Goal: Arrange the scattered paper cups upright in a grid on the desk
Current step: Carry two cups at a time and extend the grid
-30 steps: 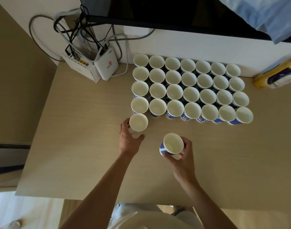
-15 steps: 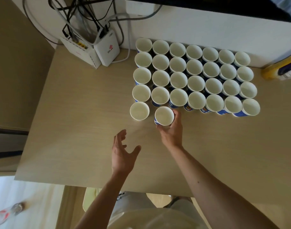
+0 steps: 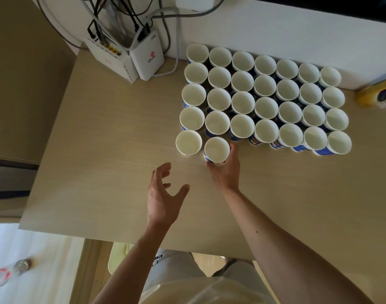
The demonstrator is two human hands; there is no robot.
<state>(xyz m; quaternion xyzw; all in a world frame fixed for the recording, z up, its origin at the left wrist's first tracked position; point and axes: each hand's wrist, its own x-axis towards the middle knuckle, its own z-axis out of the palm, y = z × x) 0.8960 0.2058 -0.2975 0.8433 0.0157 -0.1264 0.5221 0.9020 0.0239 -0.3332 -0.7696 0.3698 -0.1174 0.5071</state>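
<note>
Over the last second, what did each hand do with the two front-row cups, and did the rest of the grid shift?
The left hand let go of the far-left front cup, which stands upright on its own, and drew back toward the person, open and empty. The right hand carried the second cup away from the person into the slot beside it and still grips it. The four full rows behind stayed put.

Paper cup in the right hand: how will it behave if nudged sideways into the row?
Probably very light: the paper cup looks empty, so it should slide on the smooth desk. Pushed near the rim, it may tip, standing upright with nothing inside. Its thin wall may dent if the right hand squeezes.
</note>
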